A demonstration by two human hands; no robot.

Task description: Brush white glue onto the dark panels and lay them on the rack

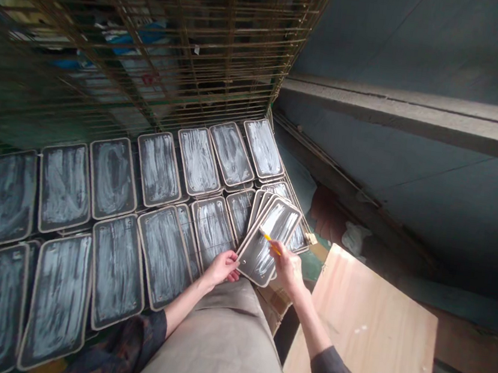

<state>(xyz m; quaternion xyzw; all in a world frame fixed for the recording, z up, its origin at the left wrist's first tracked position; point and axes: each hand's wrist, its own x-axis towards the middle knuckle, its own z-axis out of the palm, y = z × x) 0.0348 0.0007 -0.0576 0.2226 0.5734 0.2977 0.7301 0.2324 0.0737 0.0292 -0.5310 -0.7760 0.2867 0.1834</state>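
Observation:
My left hand grips the near corner of a dark framed slate smeared with white streaks, holding it tilted over my lap. My right hand is closed on a small yellow-handled brush, whose tip rests on the slate's face. Two rows of several similar white-streaked slates lie side by side on a surface in front of me, overlapping near the one I hold.
A wire-mesh rack rises behind the slates. A light wooden board lies at my right. A grey wall with a ledge runs along the right side. My beige-clad lap fills the lower middle.

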